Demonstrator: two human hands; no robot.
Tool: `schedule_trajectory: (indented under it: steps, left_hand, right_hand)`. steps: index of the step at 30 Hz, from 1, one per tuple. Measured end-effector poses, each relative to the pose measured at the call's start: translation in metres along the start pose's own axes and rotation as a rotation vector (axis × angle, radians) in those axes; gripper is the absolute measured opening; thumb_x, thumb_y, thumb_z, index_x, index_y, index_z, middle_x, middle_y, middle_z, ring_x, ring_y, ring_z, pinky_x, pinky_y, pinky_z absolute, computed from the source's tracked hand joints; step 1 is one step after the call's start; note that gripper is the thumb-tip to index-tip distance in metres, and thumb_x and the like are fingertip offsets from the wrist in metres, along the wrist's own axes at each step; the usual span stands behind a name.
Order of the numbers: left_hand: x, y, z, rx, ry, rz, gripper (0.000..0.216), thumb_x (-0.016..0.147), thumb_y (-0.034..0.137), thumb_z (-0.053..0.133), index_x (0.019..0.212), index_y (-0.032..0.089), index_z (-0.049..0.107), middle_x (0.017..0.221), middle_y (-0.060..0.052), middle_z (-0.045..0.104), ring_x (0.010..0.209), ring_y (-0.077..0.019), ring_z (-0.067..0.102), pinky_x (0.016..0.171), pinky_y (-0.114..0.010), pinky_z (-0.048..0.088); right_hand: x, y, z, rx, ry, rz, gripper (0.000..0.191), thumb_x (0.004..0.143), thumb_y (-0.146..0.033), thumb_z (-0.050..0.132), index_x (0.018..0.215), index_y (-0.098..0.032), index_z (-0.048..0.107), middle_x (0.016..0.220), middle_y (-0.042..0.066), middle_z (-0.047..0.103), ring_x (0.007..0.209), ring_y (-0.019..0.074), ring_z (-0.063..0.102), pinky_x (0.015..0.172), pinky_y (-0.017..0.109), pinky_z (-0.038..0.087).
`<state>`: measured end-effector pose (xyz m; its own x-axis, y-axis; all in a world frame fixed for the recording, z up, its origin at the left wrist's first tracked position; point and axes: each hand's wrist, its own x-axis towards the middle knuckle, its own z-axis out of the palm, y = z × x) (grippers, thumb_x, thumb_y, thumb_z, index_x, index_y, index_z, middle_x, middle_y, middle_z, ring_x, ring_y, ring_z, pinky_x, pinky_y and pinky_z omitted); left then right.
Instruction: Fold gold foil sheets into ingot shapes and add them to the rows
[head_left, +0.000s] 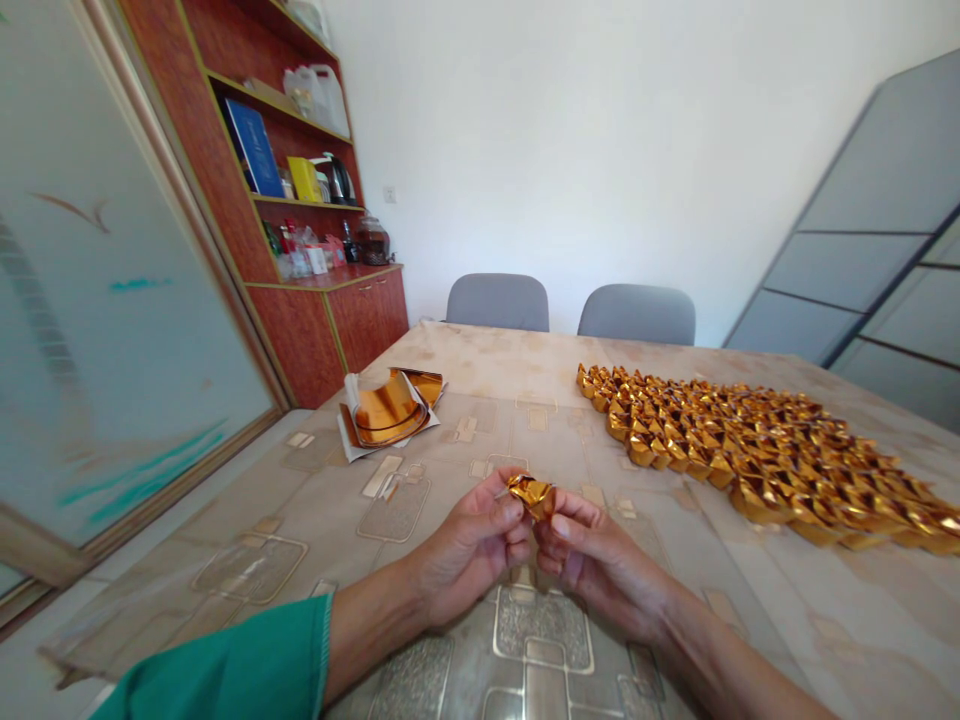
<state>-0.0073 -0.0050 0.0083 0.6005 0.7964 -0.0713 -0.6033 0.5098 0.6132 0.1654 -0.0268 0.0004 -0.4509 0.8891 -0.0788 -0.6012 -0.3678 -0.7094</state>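
A small folded piece of shiny gold foil paper [532,495], shaped like an ingot, is held up between my two hands just above the table. My left hand [480,540] pinches its left end with thumb and fingers. At its right end, my right hand [589,545] grips it the same way. To the right, many similar gold foil ingots [720,440] stand in close rows on the table. Beyond my left hand lies a stack of curled gold foil sheets [390,410] with white backing.
A patterned cover lies over the table [300,540]. Two grey chairs [498,300] stand at its far edge. On the left are a red-brown shelf cabinet [367,315] with household items and a frosted glass door [112,300]. Grey panels [862,230] lean on the right.
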Motion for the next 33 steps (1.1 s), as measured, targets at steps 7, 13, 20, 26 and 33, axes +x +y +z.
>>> schedule_trajectory:
  steps: [7, 13, 20, 26, 33]
  left_hand:
    - [-0.002, 0.005, 0.001, 0.041, -0.096, -0.076, 0.033, 0.075, 0.019, 0.081, 0.104, 0.015, 0.068, 0.082, 0.0, 0.057, 0.058, -0.003, 0.043, 0.055, -0.016, 0.035]
    - [0.0, 0.002, -0.001, 0.026, 0.02, -0.056, 0.046, 0.077, 0.019, 0.079, 0.118, 0.021, 0.059, 0.084, 0.0, 0.059, 0.059, -0.0036, 0.047, 0.059, -0.016, 0.04]
    - [-0.001, 0.002, 0.001, 0.07, 0.093, -0.042, 0.035, 0.074, 0.021, 0.081, 0.101, 0.016, 0.06, 0.082, 0.0, 0.061, 0.057, -0.0042, 0.049, 0.056, -0.017, 0.041]
    - [-0.002, 0.001, 0.006, 0.289, 0.106, 0.076, 0.029, 0.073, 0.028, 0.079, 0.093, 0.014, 0.063, 0.077, -0.001, 0.062, 0.055, -0.0067, 0.051, 0.055, -0.021, 0.043]
    - [-0.003, -0.001, 0.01, 0.572, 0.186, 0.169, 0.019, 0.074, 0.027, 0.071, 0.086, 0.015, 0.063, 0.074, 0.0, 0.062, 0.057, -0.0094, 0.052, 0.054, -0.021, 0.043]
  right_hand:
    - [-0.002, -0.004, -0.006, 0.136, -0.107, 0.14, 0.029, 0.084, -0.043, 0.072, 0.081, -0.014, 0.065, 0.055, -0.006, 0.041, 0.049, 0.0066, 0.026, 0.049, 0.02, 0.026]
    - [0.0, 0.002, -0.007, 0.037, -0.019, 0.103, 0.024, 0.077, -0.029, 0.082, 0.084, -0.017, 0.062, 0.056, -0.008, 0.043, 0.05, 0.0055, 0.03, 0.051, 0.018, 0.027]
    - [0.001, 0.002, -0.004, -0.044, 0.022, 0.097, 0.032, 0.068, -0.033, 0.087, 0.081, -0.016, 0.063, 0.059, -0.006, 0.049, 0.054, 0.0065, 0.039, 0.055, 0.02, 0.033]
    - [0.002, 0.001, -0.005, 0.027, 0.013, 0.112, 0.031, 0.076, -0.038, 0.081, 0.084, -0.015, 0.063, 0.059, -0.007, 0.047, 0.05, 0.0049, 0.034, 0.05, 0.018, 0.029]
    - [0.003, 0.003, -0.006, -0.016, -0.044, 0.12, 0.03, 0.078, -0.035, 0.08, 0.081, -0.017, 0.057, 0.058, -0.007, 0.049, 0.049, 0.0052, 0.039, 0.051, 0.019, 0.031]
